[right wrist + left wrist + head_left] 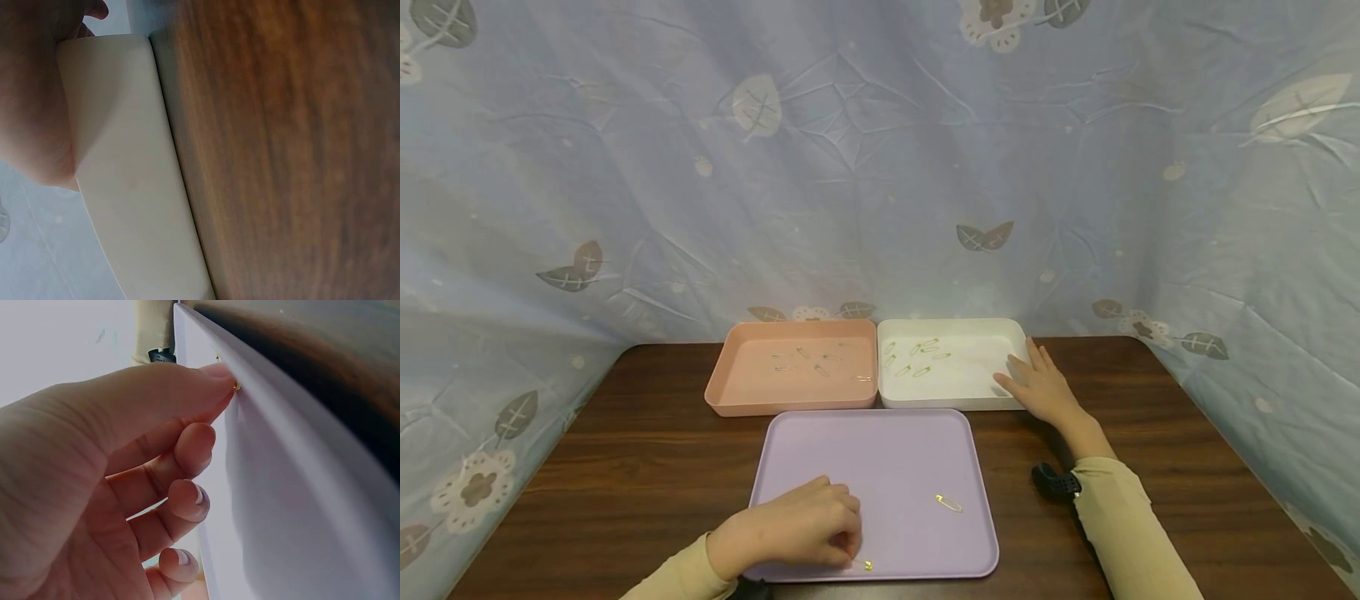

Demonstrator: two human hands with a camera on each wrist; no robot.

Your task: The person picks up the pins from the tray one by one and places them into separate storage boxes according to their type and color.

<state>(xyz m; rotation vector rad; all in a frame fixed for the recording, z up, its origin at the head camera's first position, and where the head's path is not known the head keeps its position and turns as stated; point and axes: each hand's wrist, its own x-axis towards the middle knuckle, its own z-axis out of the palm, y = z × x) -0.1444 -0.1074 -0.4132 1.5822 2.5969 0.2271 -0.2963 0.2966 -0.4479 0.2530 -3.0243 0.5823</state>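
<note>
On the lavender tray (880, 467), my left hand (801, 525) pinches a gold safety pin (867, 566) between thumb and index finger, close to the near rim. Most of that pin is hidden by the fingertips; a gold bit shows in the left wrist view. A second gold safety pin (949, 503) lies by itself on the tray's right half. My right hand (1047, 392) rests with spread fingers on the right rim of the white tray (977, 379), where several gold pins (921, 372) lie mostly to the left.
Left of the white tray stands a pink tray (752, 383) with several safety pins (822, 370), mostly silver-looking. All three trays sit on a dark wooden table (647, 467). A patterned cloth (865, 167) hangs behind and at the sides.
</note>
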